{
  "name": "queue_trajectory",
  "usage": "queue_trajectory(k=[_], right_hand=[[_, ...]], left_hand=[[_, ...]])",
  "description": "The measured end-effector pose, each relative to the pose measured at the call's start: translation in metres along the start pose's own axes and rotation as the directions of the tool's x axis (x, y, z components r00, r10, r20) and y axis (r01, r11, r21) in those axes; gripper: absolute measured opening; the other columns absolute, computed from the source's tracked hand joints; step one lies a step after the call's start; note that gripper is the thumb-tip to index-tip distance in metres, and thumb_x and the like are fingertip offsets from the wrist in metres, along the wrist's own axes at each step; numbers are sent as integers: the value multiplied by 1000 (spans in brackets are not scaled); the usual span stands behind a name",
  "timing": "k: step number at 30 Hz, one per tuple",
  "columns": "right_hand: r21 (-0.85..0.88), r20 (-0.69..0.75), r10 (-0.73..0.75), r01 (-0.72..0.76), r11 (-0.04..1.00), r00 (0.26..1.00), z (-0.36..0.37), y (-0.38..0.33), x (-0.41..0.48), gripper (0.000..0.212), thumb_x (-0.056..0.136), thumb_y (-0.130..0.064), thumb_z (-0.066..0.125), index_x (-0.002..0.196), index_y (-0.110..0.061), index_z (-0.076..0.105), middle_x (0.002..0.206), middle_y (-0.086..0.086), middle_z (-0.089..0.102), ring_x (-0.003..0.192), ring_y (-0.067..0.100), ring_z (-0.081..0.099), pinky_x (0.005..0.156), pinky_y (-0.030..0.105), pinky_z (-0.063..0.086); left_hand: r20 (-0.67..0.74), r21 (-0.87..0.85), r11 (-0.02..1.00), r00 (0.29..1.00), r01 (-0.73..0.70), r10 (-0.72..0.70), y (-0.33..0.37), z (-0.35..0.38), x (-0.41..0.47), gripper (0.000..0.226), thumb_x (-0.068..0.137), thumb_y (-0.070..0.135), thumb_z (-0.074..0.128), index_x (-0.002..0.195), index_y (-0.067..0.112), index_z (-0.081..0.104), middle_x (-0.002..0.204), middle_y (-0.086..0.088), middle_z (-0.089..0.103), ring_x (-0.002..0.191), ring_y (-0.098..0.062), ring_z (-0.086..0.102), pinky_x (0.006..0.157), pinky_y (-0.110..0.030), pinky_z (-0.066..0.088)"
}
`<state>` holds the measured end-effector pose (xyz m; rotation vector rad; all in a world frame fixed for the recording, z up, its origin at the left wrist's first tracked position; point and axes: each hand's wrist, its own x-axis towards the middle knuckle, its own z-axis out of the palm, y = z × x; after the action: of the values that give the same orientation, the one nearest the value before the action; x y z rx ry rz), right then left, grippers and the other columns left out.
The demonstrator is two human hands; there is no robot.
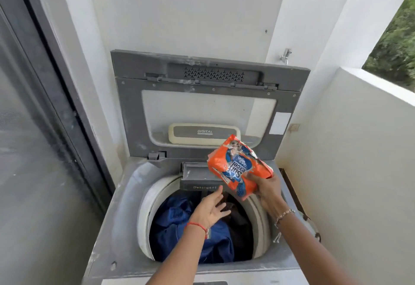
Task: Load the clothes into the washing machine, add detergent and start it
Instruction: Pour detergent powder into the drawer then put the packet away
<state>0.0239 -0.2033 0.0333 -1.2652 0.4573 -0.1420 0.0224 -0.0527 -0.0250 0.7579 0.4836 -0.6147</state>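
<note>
Detergent step in hand; clothes look loaded, machine not yet started.

Washing machine [105,235] has its lid [208,109] propped up against the back wall. Blue clothes [173,224] sit in the drum, mostly on its left side. Right hand [267,189] grips the bottom end of the orange detergent packet [235,165], which hangs upside down above the back rim of the drum, right over the pulled-out detergent drawer [197,175]. Left hand [212,209] has fingers spread, holding nothing, thumb just under the drawer front. Packet's far end looks torn open, but it's blurred, so not sure. Next, I'd say: tip powder into the drawer tray, aim off the clothes, push the drawer in, drop the lid, hit start.
</note>
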Motion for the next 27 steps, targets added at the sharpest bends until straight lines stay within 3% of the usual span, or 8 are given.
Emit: queue_trajectory(k=[2, 4, 6, 10, 14, 20, 24, 27], right_hand=[[-112, 9, -68, 69, 991, 998, 1, -9, 9, 46, 63, 15, 74, 98, -10, 57, 100, 17, 67, 86, 32, 66, 76, 48, 57], [-197, 33, -115, 120, 973, 993, 2, -16, 13, 48, 64, 16, 73, 101, -9, 56, 97, 15, 66, 87, 30, 65, 75, 44, 57], [-269, 46, -148, 155, 951, 988, 4, -21, 16, 44, 64, 16, 73, 91, -16, 56, 93, 12, 67, 83, 27, 66, 72, 41, 57], [-366, 70, -182, 195, 910, 981, 7, -23, 23, 42, 63, 13, 75, 85, -17, 56, 90, 14, 69, 83, 29, 67, 74, 47, 57], [-404, 89, -178, 199, 893, 980, 10, -23, 28, 40, 66, 10, 75, 83, -20, 56, 91, 13, 70, 87, 29, 69, 73, 50, 58], [-445, 93, -192, 213, 870, 977, 16, -28, 29, 34, 69, 10, 72, 92, -10, 56, 91, 12, 70, 81, 25, 69, 64, 37, 59], [-432, 81, -160, 179, 884, 984, 18, -29, 32, 35, 70, 10, 71, 98, -7, 57, 94, 14, 70, 84, 28, 69, 70, 46, 59], [-473, 70, -203, 212, 855, 977, 22, -31, 31, 30, 72, 12, 67, 94, -5, 56, 87, 9, 68, 76, 22, 66, 58, 26, 57]], left_hand=[[-53, -75, 996, 998, -42, 38, 4, -10, 6, 53, 94, 15, 54, 142, 5, 34, 154, -16, 22, 143, -34, 17, 109, -54, 28], [-95, -105, 991, 993, -82, 72, 7, -19, 13, 51, 95, 14, 53, 141, 5, 36, 154, -16, 22, 143, -33, 18, 109, -52, 29], [-126, -104, 989, 988, -107, 94, 11, -22, 16, 49, 95, 13, 52, 141, 5, 37, 154, -16, 22, 143, -33, 19, 109, -51, 29], [-168, -96, 985, 978, -142, 125, 18, -21, 20, 44, 96, 11, 50, 138, 2, 40, 152, -19, 24, 143, -32, 20, 111, -51, 28], [-171, -106, 983, 976, -151, 132, 20, -17, 23, 43, 97, 9, 46, 138, 0, 38, 150, -22, 27, 142, -33, 21, 112, -51, 26], [-132, -89, 988, 985, -124, 111, 17, -15, 26, 42, 98, 6, 44, 137, -4, 37, 145, -25, 36, 138, -35, 29, 112, -52, 27], [-114, -99, 989, 988, -114, 103, 13, -12, 28, 41, 97, 5, 44, 136, -7, 36, 144, -26, 37, 138, -36, 31, 111, -53, 28], [-112, -107, 988, 989, -109, 97, 11, -11, 30, 40, 97, 4, 43, 136, -7, 37, 143, -27, 38, 138, -36, 31, 110, -54, 28]])
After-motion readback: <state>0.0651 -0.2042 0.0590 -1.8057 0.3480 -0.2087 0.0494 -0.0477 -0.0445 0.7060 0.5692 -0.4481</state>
